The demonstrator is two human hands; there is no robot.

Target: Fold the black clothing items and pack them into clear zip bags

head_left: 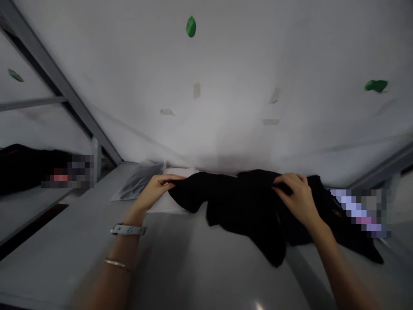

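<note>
A black cloth point(232, 198) stretches between my two hands above the grey table point(167, 262), its lower edge hanging in loose folds. My left hand point(158, 189) pinches its left end between thumb and fingers. On the other side, my right hand point(295, 193) grips the cloth's upper edge, thumb and fingertips pressed together. More dark fabric point(342, 224) lies on the table beyond and to the right of my right hand. Behind my left hand are a clear plastic bag point(135, 181) with something dark inside and a white sheet or packet point(164, 204).
A white panel point(226, 64) with tape bits and green pieces rises behind the table. Grey metal frame bars point(67, 86) stand at the left. Past them, black cloth point(29, 168) lies on another surface. A blurred-out bluish item point(358, 211) is at the right.
</note>
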